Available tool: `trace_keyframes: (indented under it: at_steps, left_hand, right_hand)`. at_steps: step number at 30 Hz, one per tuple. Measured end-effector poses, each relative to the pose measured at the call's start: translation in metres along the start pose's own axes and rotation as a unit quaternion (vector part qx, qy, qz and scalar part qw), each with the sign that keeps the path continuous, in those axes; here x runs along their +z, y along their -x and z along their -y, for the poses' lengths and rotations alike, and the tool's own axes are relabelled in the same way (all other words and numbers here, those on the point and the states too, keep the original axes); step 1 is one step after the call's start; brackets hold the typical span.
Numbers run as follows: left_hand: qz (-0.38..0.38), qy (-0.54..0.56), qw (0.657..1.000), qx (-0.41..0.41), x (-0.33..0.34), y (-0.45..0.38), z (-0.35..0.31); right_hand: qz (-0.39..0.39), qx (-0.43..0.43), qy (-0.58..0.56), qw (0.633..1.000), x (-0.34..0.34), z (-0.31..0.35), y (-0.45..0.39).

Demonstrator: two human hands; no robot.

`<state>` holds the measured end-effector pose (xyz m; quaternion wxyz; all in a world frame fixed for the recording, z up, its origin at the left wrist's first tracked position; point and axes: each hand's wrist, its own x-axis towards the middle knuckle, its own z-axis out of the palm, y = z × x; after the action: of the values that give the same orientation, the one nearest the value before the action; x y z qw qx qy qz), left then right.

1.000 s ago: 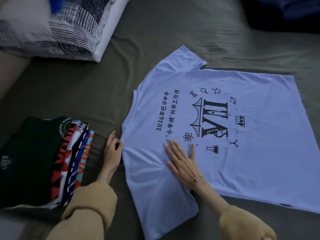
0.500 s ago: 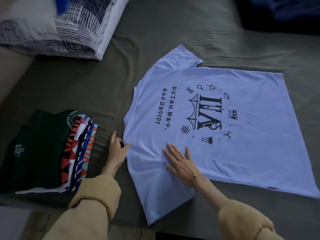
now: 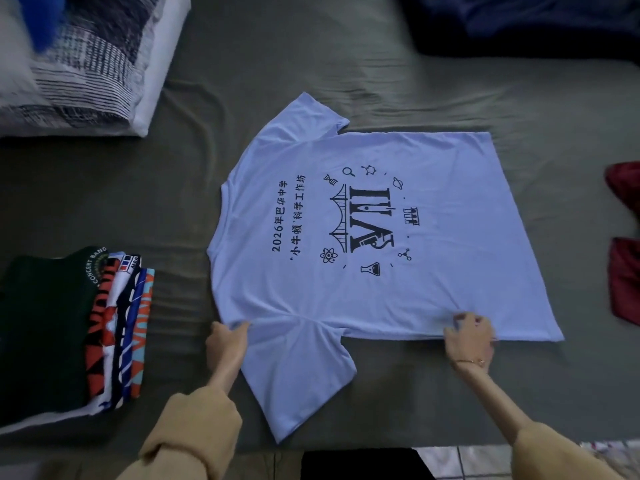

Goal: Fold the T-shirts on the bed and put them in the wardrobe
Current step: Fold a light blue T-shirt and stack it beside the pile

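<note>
Step in hand: first lengthwise fold of the light blue T-shirt (image 3: 363,244), which lies flat, print up, on the grey bed sheet (image 3: 346,64).

Left hand (image 3: 227,344): fingers curled, pinching the cloth at the shoulder, where the near sleeve joins the body; fabric puckers toward the fingertips. The sleeve hangs below the pinch, toward the bed edge.

Right hand (image 3: 469,339): fingers bunched on the near side edge close to the hem. It appears to pinch the cloth, though motion blur leaves this uncertain.

Left of the left-hand fingers, apart: stack of folded shirts (image 3: 69,334).

Judgement: next move calls for both pinches lifting together and carrying the near edge and sleeve away from the body, over the print, keeping the fold line straight.
</note>
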<state>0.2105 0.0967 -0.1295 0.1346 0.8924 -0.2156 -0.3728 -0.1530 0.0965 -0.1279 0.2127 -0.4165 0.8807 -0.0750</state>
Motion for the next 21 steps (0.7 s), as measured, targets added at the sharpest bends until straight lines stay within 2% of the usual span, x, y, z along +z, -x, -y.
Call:
trace_keyframes:
  at_steps: [2,3,5,6,9,10,11,14,17,21]
  left_hand:
    - [0.022,-0.002,1.000,-0.003,-0.001,-0.002,-0.002]
    - [0.029,0.004,1.000,-0.007,-0.001,-0.004,-0.003]
    - [0.035,0.033,0.999,-0.020,-0.002,-0.005,-0.008]
    - [0.036,0.055,0.997,-0.033,-0.001,-0.005,-0.014]
    - [0.058,0.127,0.988,-0.069,-0.001,-0.006,-0.031]
    - [0.075,0.165,0.981,-0.075,0.000,-0.008,-0.040]
    - [0.093,0.216,0.969,-0.080,0.001,-0.010,-0.048]
    - [0.126,0.359,0.920,-0.095,0.002,-0.016,-0.079]
    - [0.115,0.422,0.893,-0.101,-0.005,-0.027,-0.111]
    - [0.117,0.433,0.889,-0.092,-0.008,-0.060,-0.153]
  right_hand:
    - [-0.025,0.141,-0.061,0.988,-0.002,-0.001,-0.001]
    - [-0.042,0.214,-0.110,0.970,-0.005,0.005,-0.001]
    - [-0.077,0.339,-0.224,0.911,-0.005,0.009,-0.011]
    - [-0.077,0.372,-0.285,0.880,-0.009,0.011,-0.018]
    - [-0.036,0.370,-0.443,0.816,-0.002,0.009,-0.046]
    - [-0.045,0.397,-0.480,0.781,-0.007,0.016,-0.053]
    - [-0.061,0.406,-0.496,0.765,-0.009,0.023,-0.061]
    - [-0.118,0.310,-0.475,0.815,-0.025,0.047,-0.083]
    - [-0.091,0.233,-0.439,0.863,-0.034,0.058,-0.110]
    - [-0.100,0.212,-0.441,0.866,-0.046,0.071,-0.159]
